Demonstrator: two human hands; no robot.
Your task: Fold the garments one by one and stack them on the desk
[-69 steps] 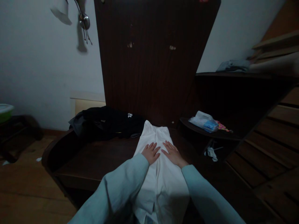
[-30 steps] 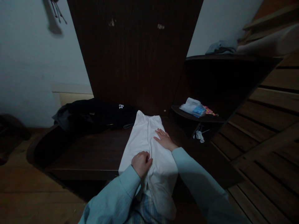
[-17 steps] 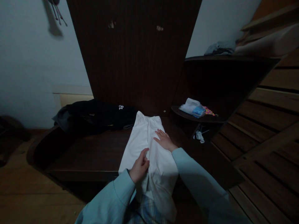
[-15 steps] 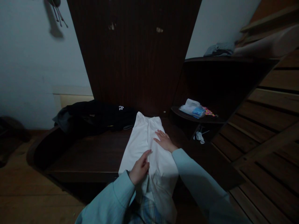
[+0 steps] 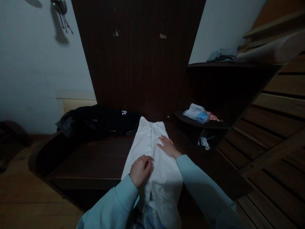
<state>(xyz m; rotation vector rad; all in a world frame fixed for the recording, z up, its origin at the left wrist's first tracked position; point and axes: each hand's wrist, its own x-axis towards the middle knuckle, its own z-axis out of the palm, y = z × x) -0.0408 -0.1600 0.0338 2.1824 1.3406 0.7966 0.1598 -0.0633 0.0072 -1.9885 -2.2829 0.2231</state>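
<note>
A white garment [image 5: 137, 147] lies lengthwise in front of me, its narrower end away from me. A seam runs down its middle and opens into a slit at the near end, where the cloth hangs over the bench edge. My left hand [image 5: 141, 170] is at this seam, fingers curled, with thumb and forefinger pinched together at the cloth. Flat on the right half, farther up, rests my right hand [image 5: 167, 146], its fingers stretched out and slightly spread.
Dark clothing [image 5: 102, 122] is heaped at the back left of the brown bench [image 5: 95, 159]. A corner shelf [image 5: 202, 123] on the right bears a tissue pack [image 5: 196, 113]. Farther right are wooden slats [image 5: 274, 117]. Blue checked cloth [image 5: 152, 216] shows below the garment.
My left hand has curled its forefinger, which pointed outward before, into a pinch at the seam. The right hand stays on the garment. The whole view has shifted slightly.
</note>
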